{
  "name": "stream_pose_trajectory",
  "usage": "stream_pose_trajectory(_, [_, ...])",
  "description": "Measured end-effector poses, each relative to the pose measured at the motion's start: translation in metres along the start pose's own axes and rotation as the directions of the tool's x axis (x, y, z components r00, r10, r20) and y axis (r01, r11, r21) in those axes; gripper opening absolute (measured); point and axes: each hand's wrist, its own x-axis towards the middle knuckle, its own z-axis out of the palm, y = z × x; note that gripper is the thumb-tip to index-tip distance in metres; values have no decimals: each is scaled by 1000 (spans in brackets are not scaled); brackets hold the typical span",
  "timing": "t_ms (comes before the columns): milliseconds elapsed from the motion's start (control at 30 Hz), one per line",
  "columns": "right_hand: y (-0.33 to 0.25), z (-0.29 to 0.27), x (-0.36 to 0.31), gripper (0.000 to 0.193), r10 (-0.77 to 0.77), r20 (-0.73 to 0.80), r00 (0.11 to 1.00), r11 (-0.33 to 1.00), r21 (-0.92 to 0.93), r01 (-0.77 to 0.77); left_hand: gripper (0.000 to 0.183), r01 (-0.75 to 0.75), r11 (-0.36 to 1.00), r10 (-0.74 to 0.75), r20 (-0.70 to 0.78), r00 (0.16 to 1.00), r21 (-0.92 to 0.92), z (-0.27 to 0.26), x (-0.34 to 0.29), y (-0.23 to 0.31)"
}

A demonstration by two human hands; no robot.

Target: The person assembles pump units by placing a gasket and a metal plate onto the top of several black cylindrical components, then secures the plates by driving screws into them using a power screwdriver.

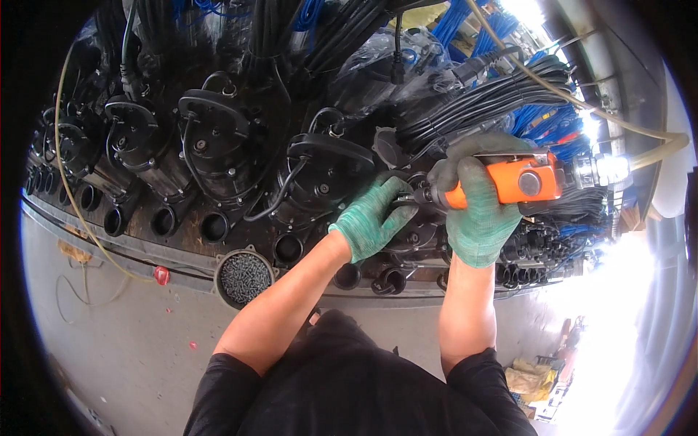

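My right hand [478, 211], in a green glove with grey palm and fingers, is wrapped round an orange air-powered driver [522, 180]. The tool lies nearly level, its dark nose pointing left. At that nose my gloved left hand [372, 220] has thumb and fingers drawn together; what they pinch is too small and dark to name. Under both hands is a black pump [416, 236], partly covered by them. Close to the left hand's far side stands another black pump [327, 174] with a handle and a cable.
More black pumps [218, 142] line the bench to the left, their round outlets facing me. A round tub [220, 278] of grey screws [247, 280] sits at the bench's near edge. Coiled black cable [465, 109] and plastic wrap [363, 87] lie behind; an air hose [658, 151] trails from the driver.
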Motion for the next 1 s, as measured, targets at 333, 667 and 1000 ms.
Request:
stream_pose_trajectory(333, [9, -1, 5, 23, 32, -49, 998, 977, 214, -21, 33, -29, 999, 29, 12, 1000, 36, -1, 1, -4])
stream_pose_trajectory(667, [3, 9, 3, 27, -137, 153, 979, 991, 19, 136, 33, -7, 993, 8, 3, 1000, -114, 2, 0, -5])
stream_pose_trajectory(1000, [5, 4, 11, 22, -130, 170, 977, 987, -76, 144, 32, 35, 999, -33, 46, 998, -31, -5, 2, 3])
